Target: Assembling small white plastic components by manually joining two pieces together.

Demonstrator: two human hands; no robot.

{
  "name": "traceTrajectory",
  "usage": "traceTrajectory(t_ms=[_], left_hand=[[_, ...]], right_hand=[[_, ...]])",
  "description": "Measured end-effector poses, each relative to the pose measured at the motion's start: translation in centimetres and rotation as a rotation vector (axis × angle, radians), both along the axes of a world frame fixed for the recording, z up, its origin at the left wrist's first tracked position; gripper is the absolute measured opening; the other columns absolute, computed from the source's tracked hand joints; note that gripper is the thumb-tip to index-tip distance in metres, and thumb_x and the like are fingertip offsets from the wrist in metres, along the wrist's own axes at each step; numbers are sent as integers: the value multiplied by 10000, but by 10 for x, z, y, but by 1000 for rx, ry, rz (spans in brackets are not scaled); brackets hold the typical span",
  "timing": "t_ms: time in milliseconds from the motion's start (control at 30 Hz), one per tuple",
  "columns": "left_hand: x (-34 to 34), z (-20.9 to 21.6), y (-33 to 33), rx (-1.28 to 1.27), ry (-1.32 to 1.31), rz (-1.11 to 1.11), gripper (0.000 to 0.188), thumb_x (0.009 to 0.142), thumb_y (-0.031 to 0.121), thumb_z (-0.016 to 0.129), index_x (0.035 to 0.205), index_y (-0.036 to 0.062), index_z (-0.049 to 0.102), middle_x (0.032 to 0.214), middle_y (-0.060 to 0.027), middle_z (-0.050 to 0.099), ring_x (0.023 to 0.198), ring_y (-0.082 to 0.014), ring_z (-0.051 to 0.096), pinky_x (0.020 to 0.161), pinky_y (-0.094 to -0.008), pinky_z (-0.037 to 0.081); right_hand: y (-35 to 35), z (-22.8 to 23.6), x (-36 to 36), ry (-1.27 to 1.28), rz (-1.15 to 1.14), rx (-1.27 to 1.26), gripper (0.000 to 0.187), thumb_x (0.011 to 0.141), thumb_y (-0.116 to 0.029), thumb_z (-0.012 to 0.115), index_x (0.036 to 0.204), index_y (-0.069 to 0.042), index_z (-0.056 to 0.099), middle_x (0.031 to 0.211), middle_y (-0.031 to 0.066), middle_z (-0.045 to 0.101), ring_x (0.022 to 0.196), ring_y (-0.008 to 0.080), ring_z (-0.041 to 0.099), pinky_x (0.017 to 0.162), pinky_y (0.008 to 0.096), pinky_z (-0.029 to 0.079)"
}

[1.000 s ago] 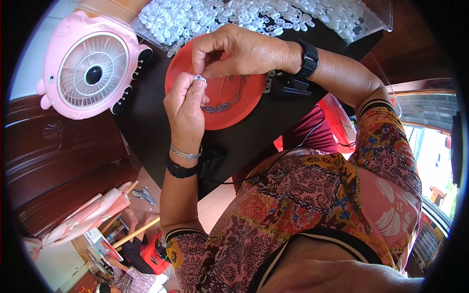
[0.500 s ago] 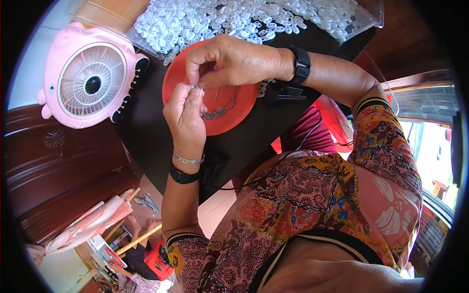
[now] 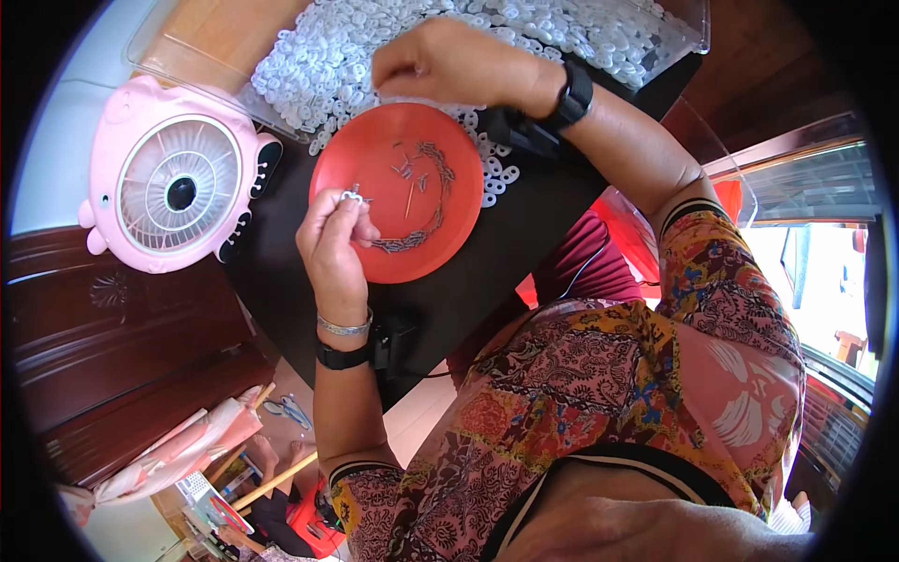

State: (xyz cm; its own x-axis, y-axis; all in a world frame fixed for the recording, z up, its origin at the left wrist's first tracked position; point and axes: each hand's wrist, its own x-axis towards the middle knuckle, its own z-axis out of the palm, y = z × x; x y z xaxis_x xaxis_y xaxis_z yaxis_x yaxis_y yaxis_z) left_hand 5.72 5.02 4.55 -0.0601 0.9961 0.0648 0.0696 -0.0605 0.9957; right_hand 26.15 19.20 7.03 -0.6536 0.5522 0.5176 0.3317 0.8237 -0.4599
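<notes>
My left hand [image 3: 335, 251] hovers over the left rim of a round red plate [image 3: 370, 140], thumb and fingers pinching a small white plastic piece [image 3: 352, 196] with a bit of grey metal beside it. On the plate, small grey metal pins [image 3: 438, 173] lie in a curved line, with a few loose ones inside the curve and a thin wooden stick [image 3: 409, 199]. Past the plate's far rim, my right hand [image 3: 459, 64] is at the near edge of a heap of white oval two-holed pieces [image 3: 314, 70]. Its fingers are curled, and their tips are too unclear to show what they hold.
The heap lies in a clear shallow tray [image 3: 187, 70]. More white ovals [image 3: 496, 178] are scattered right of the plate on the dark table [image 3: 281, 225]. A pink animal-shaped fan [image 3: 183, 192] stands at the left. Another person's arm and legs [image 3: 272, 454] show at lower left.
My right hand has parted from my left and moved away to the heap. My left hand has lowered slightly leftward, still pinching the white piece. More of the plate shows.
</notes>
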Motion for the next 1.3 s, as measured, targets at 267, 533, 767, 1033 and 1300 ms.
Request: traceTrajectory(t_ms=[267, 533, 767, 1033, 1300], left_hand=[[-1, -3, 1, -14, -53, 8, 171, 891, 114, 455, 804, -8, 536, 602, -50, 473, 547, -135, 462, 548, -259, 380], [-1, -6, 3, -17, -61, -19, 172, 890, 116, 457, 829, -19, 544, 610, -54, 480, 558, -142, 471, 550, -263, 385], [-2, -6, 3, -18, -81, -23, 177, 894, 119, 452, 825, -18, 540, 621, -58, 483, 565, -146, 474, 557, -268, 393], [-3, -7, 1, 3, -217, -21, 176, 888, 123, 473, 816, -8, 567, 635, -46, 535, 579, -135, 528, 546, -234, 403], [8, 1, -4, 28, -175, -52, 184, 918, 138, 463, 884, 0, 579, 830, -79, 630, 761, -164, 626, 614, -250, 444]], right_hand=[[35, -14, 24, -396, -151, 87, 112, 720, -169, 650, 794, -85, 656, 741, 81, 643, 713, 273, 628, 623, 374, 488], [51, -44, 19, -367, -179, 258, 100, 657, -76, 626, 756, -61, 629, 699, 114, 618, 711, 315, 611, 618, 407, 472], [55, -40, 19, -419, -165, 154, 94, 661, -83, 642, 735, -46, 598, 681, 118, 608, 698, 315, 604, 605, 402, 456], [20, 9, 8, -61, -85, -250, 186, 772, -169, 657, 851, -1, 639, 737, 146, 650, 688, 334, 623, 633, 355, 501], [-30, -6, -21, 210, 365, -924, 181, 923, -214, 593, 919, -33, 609, 776, 7, 636, 692, 63, 615, 633, 188, 507]])
